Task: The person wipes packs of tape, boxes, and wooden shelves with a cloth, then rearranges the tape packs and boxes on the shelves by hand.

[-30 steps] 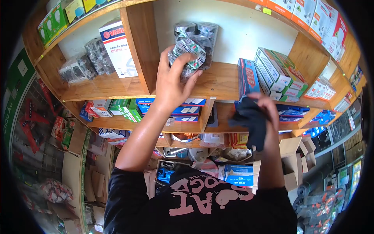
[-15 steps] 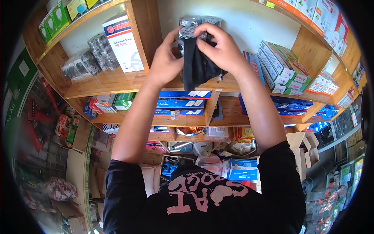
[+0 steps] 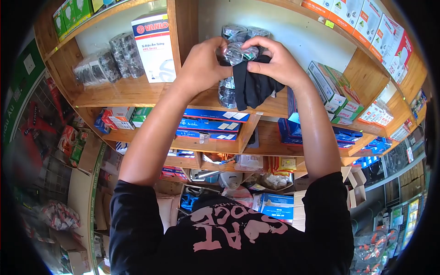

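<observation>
A stack of black tape-like rolls [image 3: 227,94] in clear plastic stands at the front of the middle shelf compartment. My left hand [image 3: 205,64] is closed around the upper left of this stack, its fingers curled over the top roll. A black cloth [image 3: 254,85] hangs bunched from my right hand [image 3: 278,63], pinched between thumb and fingers against the stack's right side. The cloth covers part of the stack's right side and drapes to the shelf edge. Behind it, against the back wall, are more wrapped rolls [image 3: 234,32].
Left of the divider are a white VANLO box [image 3: 154,48] and more wrapped rolls [image 3: 98,68]. Long cartons [image 3: 332,85] lie to the right. Bulb boxes [image 3: 364,18] line the upper right shelf. Blue flat boxes [image 3: 211,124] fill the shelf below.
The cloth has moved right across the stack with my right hand, so more of the rolls' front shows beside it. My left hand stays at the stack. The view has shifted slightly.
</observation>
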`<state>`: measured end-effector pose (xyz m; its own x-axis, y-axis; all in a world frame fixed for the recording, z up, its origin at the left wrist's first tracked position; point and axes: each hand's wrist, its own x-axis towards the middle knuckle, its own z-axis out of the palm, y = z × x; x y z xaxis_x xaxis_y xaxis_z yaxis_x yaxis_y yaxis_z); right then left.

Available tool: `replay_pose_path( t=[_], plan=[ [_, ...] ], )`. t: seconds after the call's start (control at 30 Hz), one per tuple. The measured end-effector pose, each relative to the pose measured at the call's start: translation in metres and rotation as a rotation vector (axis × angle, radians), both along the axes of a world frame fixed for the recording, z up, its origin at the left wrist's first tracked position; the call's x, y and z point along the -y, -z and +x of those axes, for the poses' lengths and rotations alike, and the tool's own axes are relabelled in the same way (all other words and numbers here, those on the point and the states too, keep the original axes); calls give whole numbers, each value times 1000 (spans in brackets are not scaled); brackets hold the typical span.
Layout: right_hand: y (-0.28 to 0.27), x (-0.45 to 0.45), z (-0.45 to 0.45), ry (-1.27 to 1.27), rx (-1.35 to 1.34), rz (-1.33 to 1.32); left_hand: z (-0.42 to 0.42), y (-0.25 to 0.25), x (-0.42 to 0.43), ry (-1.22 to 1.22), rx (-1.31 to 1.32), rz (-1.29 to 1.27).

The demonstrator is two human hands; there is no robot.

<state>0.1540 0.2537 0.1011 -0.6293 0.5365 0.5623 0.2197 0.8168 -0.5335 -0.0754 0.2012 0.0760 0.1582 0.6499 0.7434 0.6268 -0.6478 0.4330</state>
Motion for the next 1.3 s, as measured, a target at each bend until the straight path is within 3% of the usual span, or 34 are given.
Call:
replay_pose_path(
  t=[0.13,0.23,0.33,0.47,0.67,0.83,0.93,1.07,1.3],
  plan=[
    [-15,8,-1,-48,96,-207,0,-7,1,-17,-57,13],
    [-8,-5,-2,-121,49,-126,0,-12,7,-43,-80,-133],
    [-6,-4,-5,-204,15,-241,-1,8,-7,162,220,-46],
    [-8,8,-16,-208,12,-232,8,20,-1,360,433,-212],
    [-36,11,-1,-134,171,-50,24,32,-11,522,569,-162],
    [-35,14,5,-40,250,69,21,39,-28,586,622,-302],
    [-18,22,-1,-49,111,68,23,38,-21,706,719,-247],
    [-2,29,1,44,107,166,19,30,-22,731,612,-218],
    [31,38,-4,108,-131,262,22,36,-24,589,607,-227]
  ],
)
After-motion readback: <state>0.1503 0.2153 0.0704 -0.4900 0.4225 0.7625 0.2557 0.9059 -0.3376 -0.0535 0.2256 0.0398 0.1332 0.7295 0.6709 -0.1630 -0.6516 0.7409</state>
